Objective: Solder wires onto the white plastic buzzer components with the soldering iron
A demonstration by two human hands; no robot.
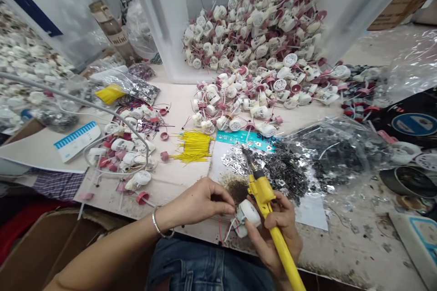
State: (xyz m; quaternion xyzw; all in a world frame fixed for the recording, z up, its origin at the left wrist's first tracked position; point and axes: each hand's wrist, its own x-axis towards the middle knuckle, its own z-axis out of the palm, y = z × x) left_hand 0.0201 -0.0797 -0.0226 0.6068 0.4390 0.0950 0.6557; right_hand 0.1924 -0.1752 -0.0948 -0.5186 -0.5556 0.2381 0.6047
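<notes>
While we are looking down through the head camera, our left hand point(201, 202) is reaching in from the left with its fingers curled together toward a round white plastic housing point(248, 213), and we cannot tell whether the fingertips are pinching the housing or only touching it. A metal bangle point(160, 223) is circling the left wrist. The housing is sitting between both hands, just above our lap, with thin wires point(229, 229) trailing from it on the side nearest the left hand.

Our right hand point(280, 236) is wrapping closed around the yellow handle of a soldering iron point(269, 223), and its lower fingers are pressing against the underside of the housing. The iron's metal tip point(245, 152) is pointing forward, away from the housing.

Just ahead of the right hand, a sheet of paper point(227, 163) is carrying loose silver metal tabs, and a clear plastic bag of dark metal pieces point(329, 159) is lying to its right. Farther ahead of the left hand, a bundle of cut yellow wires point(193, 146) is lying on the workbench point(344, 250), and white-and-maroon wired assemblies point(239, 100) are heaping up beyond it, spilling from behind a clear plastic panel point(164, 9).
</notes>
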